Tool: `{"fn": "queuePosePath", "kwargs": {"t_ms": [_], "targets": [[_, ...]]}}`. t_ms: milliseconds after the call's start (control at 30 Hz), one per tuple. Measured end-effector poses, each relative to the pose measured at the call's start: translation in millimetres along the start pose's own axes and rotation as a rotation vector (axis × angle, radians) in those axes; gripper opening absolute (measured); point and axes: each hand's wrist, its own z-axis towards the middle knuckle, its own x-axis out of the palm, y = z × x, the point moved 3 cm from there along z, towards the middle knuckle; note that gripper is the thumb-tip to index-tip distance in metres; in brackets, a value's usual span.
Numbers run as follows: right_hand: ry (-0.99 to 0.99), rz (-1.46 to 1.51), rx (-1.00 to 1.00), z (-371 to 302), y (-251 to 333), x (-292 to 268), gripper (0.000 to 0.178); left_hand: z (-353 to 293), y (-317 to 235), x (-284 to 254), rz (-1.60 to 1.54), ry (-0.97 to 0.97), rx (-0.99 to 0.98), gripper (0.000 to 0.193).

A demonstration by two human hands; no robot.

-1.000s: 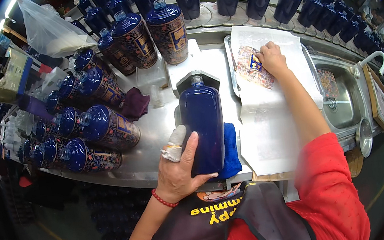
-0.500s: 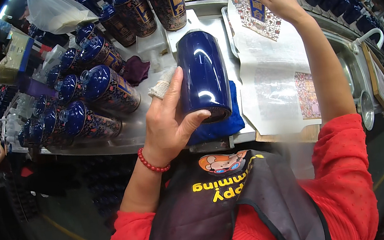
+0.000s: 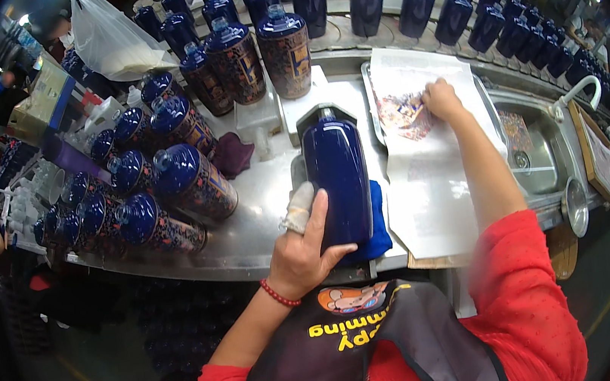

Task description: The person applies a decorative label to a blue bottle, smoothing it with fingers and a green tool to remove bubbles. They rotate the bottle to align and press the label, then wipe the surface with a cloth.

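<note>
A plain glossy dark-blue bottle (image 3: 338,179) leans back, neck pointing away, in a holder whose angular end shows around its neck. My left hand (image 3: 294,260) grips its lower left side, thumb across the base. A pale finger cover wraps one finger, and a red bead bracelet circles the wrist. Over to the right, my right hand (image 3: 443,101) pinches the edge of a patterned decal sheet (image 3: 399,116), whose surface looks rumpled. White backing paper (image 3: 429,209) lies beneath it on a tray. Fingertips of the right hand are partly hidden.
Several patterned blue bottles (image 3: 185,175) crowd the left, beside a purple cloth (image 3: 232,155). Plain blue bottles (image 3: 367,4) line a conveyor at the back. A blue cloth (image 3: 378,227) lies under the held bottle. At right are a sink (image 3: 537,162) and a metal ladle (image 3: 575,207).
The view has shifted, showing more of the conveyor. My right hand has drawn the decal sheet nearer, and the sheet has gone from flat to rumpled. My left hand keeps its hold on the bottle.
</note>
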Motion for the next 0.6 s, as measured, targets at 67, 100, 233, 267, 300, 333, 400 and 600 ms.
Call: {"fn": "queuePosePath", "kwargs": {"t_ms": [67,100,233,267,300,333,400,600], "targets": [[-0.066,0.012,0.037,-8.9,-4.9,16.2,0.029,-6.7,5.6,4.0,-0.007,0.018,-0.022,0.092],[-0.100,0.013,0.026,-12.7,-5.1,16.6,0.028,-8.9,8.2,5.2,-0.023,0.017,-0.032,0.092],[-0.224,0.036,-0.126,-20.6,12.6,-25.9,0.022,-8.1,18.3,9.8,-0.013,0.025,-0.032,0.095],[-0.234,0.039,-0.184,-23.7,22.2,-41.6,0.021,-7.9,19.5,9.7,-0.053,0.019,-0.044,0.092],[-0.248,0.053,-0.257,-27.9,31.9,-59.0,0.020,-7.1,20.8,10.3,-0.101,0.015,-0.068,0.089],[-0.246,0.061,-0.315,-32.8,41.8,-76.2,0.020,-6.2,23.4,8.4,-0.125,0.025,-0.074,0.088],[-0.309,0.047,-0.525,-48.1,63.4,-111.9,0.017,-1.7,27.9,1.8,-0.193,0.027,-0.078,0.086],[-0.393,0.051,-0.800,-114.1,114.3,-193.0,0.015,69.8,36.8,-28.7,-0.344,-0.076,-0.143,0.048]]}}
